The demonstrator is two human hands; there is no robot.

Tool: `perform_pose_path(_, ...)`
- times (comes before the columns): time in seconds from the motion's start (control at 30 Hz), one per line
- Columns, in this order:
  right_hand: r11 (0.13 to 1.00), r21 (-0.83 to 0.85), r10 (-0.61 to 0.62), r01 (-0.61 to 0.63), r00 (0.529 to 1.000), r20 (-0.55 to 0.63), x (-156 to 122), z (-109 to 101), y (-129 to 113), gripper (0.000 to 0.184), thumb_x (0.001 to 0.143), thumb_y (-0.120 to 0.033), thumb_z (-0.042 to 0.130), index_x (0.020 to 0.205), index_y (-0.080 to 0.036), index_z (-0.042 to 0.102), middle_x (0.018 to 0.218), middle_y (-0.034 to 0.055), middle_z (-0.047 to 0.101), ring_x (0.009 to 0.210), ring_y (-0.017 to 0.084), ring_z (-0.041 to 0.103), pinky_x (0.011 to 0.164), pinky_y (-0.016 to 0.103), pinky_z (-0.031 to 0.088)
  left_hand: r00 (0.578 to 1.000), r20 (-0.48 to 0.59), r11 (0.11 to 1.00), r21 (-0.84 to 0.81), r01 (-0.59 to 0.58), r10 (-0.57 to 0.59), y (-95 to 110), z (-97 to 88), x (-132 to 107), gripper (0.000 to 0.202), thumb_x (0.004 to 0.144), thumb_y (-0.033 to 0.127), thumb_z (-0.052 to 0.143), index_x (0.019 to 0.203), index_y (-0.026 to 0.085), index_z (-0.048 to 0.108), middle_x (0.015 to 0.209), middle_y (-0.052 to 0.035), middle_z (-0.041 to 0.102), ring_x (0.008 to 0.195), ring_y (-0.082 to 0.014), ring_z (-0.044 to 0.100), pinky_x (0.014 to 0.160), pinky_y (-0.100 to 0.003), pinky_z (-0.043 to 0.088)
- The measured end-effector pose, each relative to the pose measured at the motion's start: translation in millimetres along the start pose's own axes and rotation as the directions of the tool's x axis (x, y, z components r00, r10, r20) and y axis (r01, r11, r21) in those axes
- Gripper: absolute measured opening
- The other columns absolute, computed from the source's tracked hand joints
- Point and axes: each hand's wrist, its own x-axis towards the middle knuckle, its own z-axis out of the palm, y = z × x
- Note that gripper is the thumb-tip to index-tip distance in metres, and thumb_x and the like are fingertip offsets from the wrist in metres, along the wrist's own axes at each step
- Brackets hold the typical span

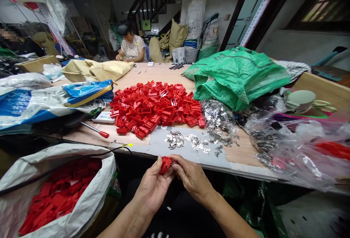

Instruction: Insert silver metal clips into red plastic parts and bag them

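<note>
Just in front of the table edge, my left hand is closed round a small red plastic part, held between thumb and fingers. My right hand meets it from the right, thumb and fingers pinched at the part's side. Whatever sits in that pinch is too small to make out. Beyond the hands lies a big heap of red plastic parts. Between the heap and my hands, small flat metal pieces are spread on a grey sheet.
Left of my hands stands an open white sack of red parts. A red-tipped metal lever juts over the table. To the right are a green woven bag and clear plastic bags. Across the table sits another person.
</note>
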Motion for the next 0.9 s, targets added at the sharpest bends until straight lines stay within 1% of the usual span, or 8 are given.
perform_pose_path(0.17, 0.999, 0.021, -0.043, 0.044, 0.998, -0.046, 0.2, 5.1, 4.2, 0.029, 0.098, -0.034, 0.037, 0.119, -0.025, 0.055, 0.104, 0.0038, 0.067, 0.091, 0.016, 0.063, 0.079, 0.026, 0.045, 0.998, 0.051, 1.0, 0.008, -0.021, 0.021, -3.2, -1.9, 1.2, 0.025, 0.093, 0.017, 0.049, 0.079, 0.007, 0.066, 0.083, -0.0106, 0.071, 0.074, -0.0152, 0.069, 0.084, -0.033, 0.056)
perform_pose_path(0.3, 0.986, 0.166, 0.05, -0.03, 0.992, -0.114, 1.0, 11.7, 9.6, 0.031, 0.099, -0.038, 0.035, 0.107, -0.023, 0.06, 0.082, 0.0011, 0.065, 0.072, 0.013, 0.06, 0.068, 0.024, 0.043, 0.996, 0.078, 0.999, 0.017, -0.034, 0.032, -6.6, -1.1, 0.3, 0.023, 0.093, 0.016, 0.049, 0.078, 0.009, 0.066, 0.082, -0.0095, 0.069, 0.081, -0.0176, 0.069, 0.092, -0.04, 0.053)
perform_pose_path(0.4, 0.951, 0.291, 0.13, -0.104, 0.989, -0.071, 2.0, 11.2, 10.3, 0.034, 0.099, -0.043, 0.033, 0.103, -0.023, 0.06, 0.061, -0.004, 0.053, 0.056, 0.011, 0.05, 0.058, 0.022, 0.039, 0.996, 0.08, 0.999, 0.025, -0.032, 0.029, -7.3, -2.0, 1.2, 0.022, 0.092, 0.015, 0.049, 0.08, 0.009, 0.065, 0.081, -0.009, 0.069, 0.082, -0.0182, 0.069, 0.093, -0.04, 0.053)
perform_pose_path(0.47, 0.943, 0.308, 0.14, -0.128, 0.99, -0.018, 2.3, 8.5, 8.5, 0.032, 0.097, -0.044, 0.036, 0.103, -0.023, 0.059, 0.063, -0.0042, 0.054, 0.058, 0.011, 0.049, 0.058, 0.022, 0.039, 0.997, 0.073, 0.999, 0.033, -0.041, 0.038, -7.3, -4.8, 2.9, 0.02, 0.092, 0.016, 0.05, 0.079, 0.009, 0.065, 0.08, -0.0086, 0.068, 0.078, -0.0162, 0.068, 0.088, -0.036, 0.055)
perform_pose_path(0.63, 0.977, 0.179, 0.112, -0.112, 0.994, 0.011, 0.1, 7.6, 4.2, 0.026, 0.089, -0.044, 0.054, 0.103, -0.023, 0.057, 0.078, -0.0016, 0.063, 0.069, 0.013, 0.056, 0.064, 0.023, 0.041, 0.996, 0.049, 0.992, 0.096, -0.078, 0.073, -11.3, -15.9, 5.5, 0.013, 0.089, 0.017, 0.056, 0.079, 0.011, 0.063, 0.083, -0.0082, 0.067, 0.076, -0.0143, 0.066, 0.074, -0.026, 0.056)
perform_pose_path(0.77, 0.997, -0.075, -0.013, 0.007, 0.997, -0.079, -1.9, 17.9, 5.6, 0.027, 0.093, -0.04, 0.045, 0.103, -0.018, 0.056, 0.081, 0.0038, 0.065, 0.071, 0.017, 0.059, 0.068, 0.027, 0.042, 0.989, 0.039, 0.983, 0.115, -0.143, 0.139, -18.0, -19.4, 0.8, 0.011, 0.086, 0.018, 0.063, 0.077, 0.014, 0.059, 0.085, -0.0049, 0.067, 0.078, -0.0115, 0.065, 0.077, -0.024, 0.055)
perform_pose_path(0.83, 0.995, -0.096, -0.037, 0.028, 0.995, -0.094, -1.8, 21.8, 5.8, 0.027, 0.095, -0.04, 0.041, 0.101, -0.018, 0.056, 0.081, 0.0047, 0.065, 0.072, 0.017, 0.061, 0.068, 0.028, 0.042, 0.984, 0.083, 0.973, 0.157, -0.169, 0.157, -17.9, -18.8, -2.9, 0.016, 0.083, 0.022, 0.067, 0.072, 0.016, 0.056, 0.083, -0.0028, 0.066, 0.082, -0.0118, 0.065, 0.08, -0.024, 0.054)
perform_pose_path(0.9, 0.999, -0.034, -0.032, 0.03, 0.998, -0.047, -0.3, 20.7, 6.0, 0.026, 0.095, -0.04, 0.043, 0.105, -0.019, 0.054, 0.081, 0.0025, 0.065, 0.073, 0.016, 0.062, 0.068, 0.026, 0.043, 0.974, 0.146, 0.943, 0.259, -0.208, 0.175, -12.2, -19.5, -6.6, 0.022, 0.081, 0.026, 0.07, 0.069, 0.017, 0.053, 0.081, -0.002, 0.065, 0.088, -0.0145, 0.065, 0.084, -0.026, 0.054)
